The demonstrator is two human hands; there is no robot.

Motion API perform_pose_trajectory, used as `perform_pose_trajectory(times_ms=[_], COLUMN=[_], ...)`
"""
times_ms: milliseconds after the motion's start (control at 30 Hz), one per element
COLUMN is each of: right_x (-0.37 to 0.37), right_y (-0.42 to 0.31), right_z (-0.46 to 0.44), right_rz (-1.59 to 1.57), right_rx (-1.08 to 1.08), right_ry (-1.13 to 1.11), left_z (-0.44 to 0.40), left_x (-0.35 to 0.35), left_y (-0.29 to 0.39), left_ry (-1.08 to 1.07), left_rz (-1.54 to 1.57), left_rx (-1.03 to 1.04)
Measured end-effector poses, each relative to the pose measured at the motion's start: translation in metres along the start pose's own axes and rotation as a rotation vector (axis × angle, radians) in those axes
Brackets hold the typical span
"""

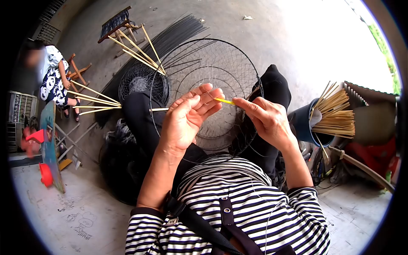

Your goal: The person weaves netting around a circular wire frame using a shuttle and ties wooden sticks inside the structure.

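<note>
My right hand (270,120) grips a slim yellow netting needle (224,101), its index finger stretched along the near end. The needle's tip reaches the fingertips of my left hand (186,117), which is turned palm up with its fingers curled together. Fine strands of netting (227,70) cross those fingertips, and the thumb lies against the index finger. Below both hands, a large round wire hoop (205,39) with netting and smaller rings inside rests over my lap. A thin thread (267,221) runs down over my striped shirt.
A blue bucket (302,127) of bamboo sticks (335,117) stands at the right. Dark rods (174,34) and coiled wire (127,80) lie ahead on the left. Pale sticks (97,97) extend leftward near a seated person (55,80). A folding stool (117,25) stands farther back.
</note>
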State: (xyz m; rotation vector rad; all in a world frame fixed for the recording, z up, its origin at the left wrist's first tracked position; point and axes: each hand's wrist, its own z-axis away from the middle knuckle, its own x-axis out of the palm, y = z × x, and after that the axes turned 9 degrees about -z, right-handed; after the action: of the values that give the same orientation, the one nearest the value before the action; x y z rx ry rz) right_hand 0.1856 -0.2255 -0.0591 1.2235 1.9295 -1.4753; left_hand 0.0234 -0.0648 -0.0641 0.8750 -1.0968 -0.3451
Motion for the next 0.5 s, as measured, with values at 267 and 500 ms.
perform_pose_trajectory(times_ms=[267,500], right_x=[0.036,0.024], right_y=[-0.015,-0.001], right_z=[-0.019,-0.008], right_rz=[-0.746,-0.718], right_rx=[0.107,0.065], right_ry=[0.165,0.151], left_z=[0.005,0.012], left_x=[0.000,-0.013], left_y=[-0.013,-0.016], left_ry=[0.036,0.068], left_rz=[0.149,0.378], left_rx=[-0.007,0.012])
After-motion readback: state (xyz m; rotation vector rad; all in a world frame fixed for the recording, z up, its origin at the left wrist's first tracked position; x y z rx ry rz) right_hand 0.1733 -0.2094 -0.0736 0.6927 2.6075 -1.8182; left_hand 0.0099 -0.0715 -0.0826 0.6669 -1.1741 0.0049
